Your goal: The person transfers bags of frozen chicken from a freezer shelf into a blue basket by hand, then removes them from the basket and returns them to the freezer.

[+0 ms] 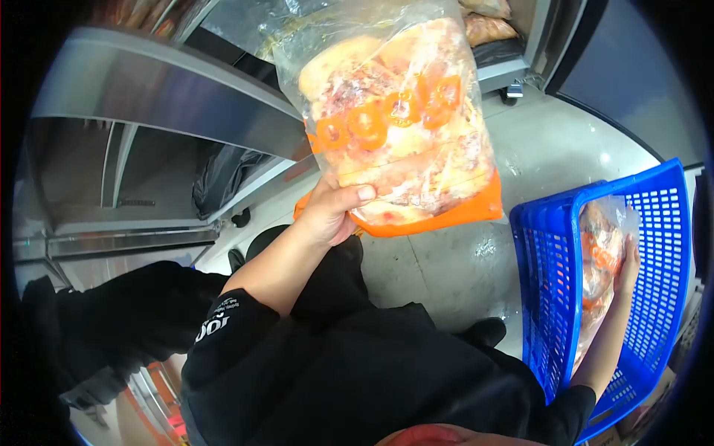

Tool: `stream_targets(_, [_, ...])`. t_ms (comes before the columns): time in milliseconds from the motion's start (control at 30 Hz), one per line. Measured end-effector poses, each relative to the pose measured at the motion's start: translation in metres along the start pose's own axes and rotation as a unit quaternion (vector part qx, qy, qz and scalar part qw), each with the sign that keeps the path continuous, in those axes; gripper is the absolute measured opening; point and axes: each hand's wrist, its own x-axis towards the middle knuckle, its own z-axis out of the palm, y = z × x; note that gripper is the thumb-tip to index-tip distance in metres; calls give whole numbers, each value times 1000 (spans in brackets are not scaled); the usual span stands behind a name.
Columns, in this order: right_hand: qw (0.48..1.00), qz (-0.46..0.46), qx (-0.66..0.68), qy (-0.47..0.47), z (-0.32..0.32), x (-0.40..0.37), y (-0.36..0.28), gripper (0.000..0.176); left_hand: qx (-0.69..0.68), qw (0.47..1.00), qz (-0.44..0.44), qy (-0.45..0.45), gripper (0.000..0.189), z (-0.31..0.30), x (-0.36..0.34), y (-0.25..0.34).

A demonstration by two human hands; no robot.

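A large clear plastic bag of raw meat [394, 126], which looks like frozen chicken pieces, is lifted in front of me. Orange printing crosses its middle, and its lower edge is orange. My left hand [335, 212] is closed on its near lower corner, thumb on top and the fingers hidden beneath. Down at the right, a blue plastic basket [547, 282] with slotted walls holds a second similar bag [599, 245]. My right hand [630, 264] reaches inside and grips the far side of that bag; its fingertips are partly hidden.
Open metal freezer cabinets [171, 89] line the left, with a black plastic bag [223, 175] on a low shelf. More packed bags [487, 28] sit in the cabinet ahead. A grey door [632, 82] stands at upper right. The tiled floor [446, 275] looks wet. Another person's dark sleeve [126, 312] appears at left.
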Motion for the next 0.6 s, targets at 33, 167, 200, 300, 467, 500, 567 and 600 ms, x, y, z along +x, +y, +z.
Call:
stream_targets(33, [1000,2,0,3,3,0,-2,34,-4,1000,12,-3,66,0,-1,1])
stream_targets(167, [999,7,-20,28,6,-4,-4,37,-34,999,18,-17,66,3,-4,4])
stream_targets(200, [999,6,-29,30,6,-3,-3,41,-33,999,26,-20,66,5,-4,4])
stream_targets(300, [998,-25,-37,38,12,-5,-5,40,-26,999,25,-12,67,3,-6,5])
stream_targets(467, [994,-62,-60,70,9,0,7,35,-31,999,17,-11,66,4,-11,6])
stream_targets(500, [992,-67,-71,76,6,3,11,34,-42,999,12,-15,66,2,-11,6])
stream_targets(567, [992,-79,-58,79,1,7,16,34,-57,998,3,-19,65,0,-11,5])
stream_targets(600, [992,-85,-50,80,0,8,18,33,-60,998,-1,-17,65,-1,-11,5])
